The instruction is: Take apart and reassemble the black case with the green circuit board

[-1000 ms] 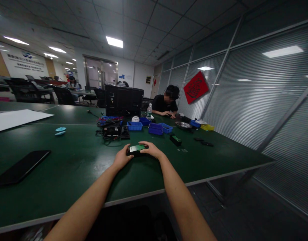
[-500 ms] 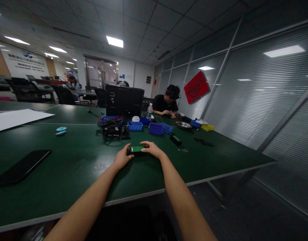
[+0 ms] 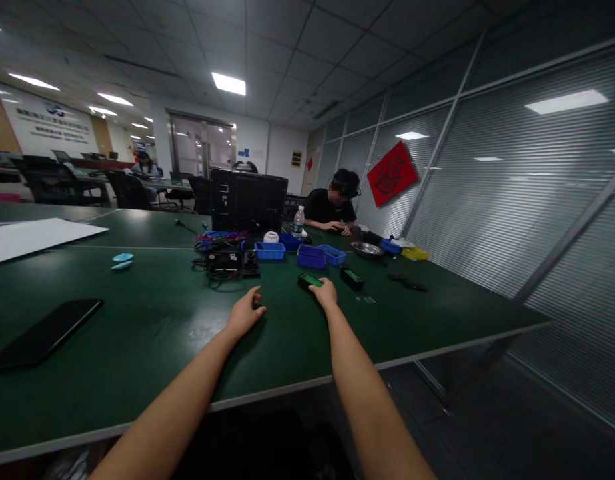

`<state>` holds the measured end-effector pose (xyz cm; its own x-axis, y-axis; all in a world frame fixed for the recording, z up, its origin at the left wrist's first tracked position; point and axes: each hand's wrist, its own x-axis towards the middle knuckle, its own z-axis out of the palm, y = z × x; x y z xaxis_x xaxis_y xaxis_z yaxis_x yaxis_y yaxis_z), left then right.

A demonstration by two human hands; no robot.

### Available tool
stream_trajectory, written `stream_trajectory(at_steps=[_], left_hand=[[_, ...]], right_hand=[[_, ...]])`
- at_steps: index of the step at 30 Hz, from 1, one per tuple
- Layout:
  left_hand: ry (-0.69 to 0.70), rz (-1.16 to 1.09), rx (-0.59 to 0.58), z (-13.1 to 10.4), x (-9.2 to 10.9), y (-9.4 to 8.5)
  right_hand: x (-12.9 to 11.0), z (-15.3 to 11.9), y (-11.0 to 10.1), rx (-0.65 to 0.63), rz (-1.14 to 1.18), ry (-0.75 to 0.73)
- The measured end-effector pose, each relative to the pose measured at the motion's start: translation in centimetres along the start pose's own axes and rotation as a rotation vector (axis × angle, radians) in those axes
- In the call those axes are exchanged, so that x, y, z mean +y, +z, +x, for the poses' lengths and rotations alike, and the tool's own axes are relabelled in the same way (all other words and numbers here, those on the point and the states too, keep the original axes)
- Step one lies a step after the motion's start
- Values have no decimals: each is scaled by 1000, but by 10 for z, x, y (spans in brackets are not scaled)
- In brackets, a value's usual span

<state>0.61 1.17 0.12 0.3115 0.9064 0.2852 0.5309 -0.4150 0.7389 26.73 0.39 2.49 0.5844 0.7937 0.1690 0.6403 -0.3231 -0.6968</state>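
The right hand [image 3: 325,292] reaches far across the green surface [image 3: 152,333], its grip closed on a small green-topped device [image 3: 309,281] near the blue bins [image 3: 312,256]. The left hand [image 3: 245,312] rests open, fingers spread, holding nothing.

Long dark-green counter [image 3: 152,333] with a pale edge. On it: flat black tablet [image 3: 42,333] at left, white sheet [image 3: 35,237], two light-blue oval pieces [image 3: 121,261], tangled black cables [image 3: 220,265], blue plastic bins [image 3: 312,255], round metal dish [image 3: 366,249], small green-topped black module [image 3: 310,281].
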Motion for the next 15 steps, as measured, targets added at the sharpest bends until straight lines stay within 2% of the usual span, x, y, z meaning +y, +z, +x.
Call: stream_trajectory(at_steps=[2,5,15], left_hand=[[5,-1,-2,0,-1,1],[9,1,3,1,-1,1],[-8,-1,-26,0,0,0]], right_hand=[[9,5,-6,81,-52,85],[14,9,-10,129,-60,126],[10,8,-9,102,-75,205]])
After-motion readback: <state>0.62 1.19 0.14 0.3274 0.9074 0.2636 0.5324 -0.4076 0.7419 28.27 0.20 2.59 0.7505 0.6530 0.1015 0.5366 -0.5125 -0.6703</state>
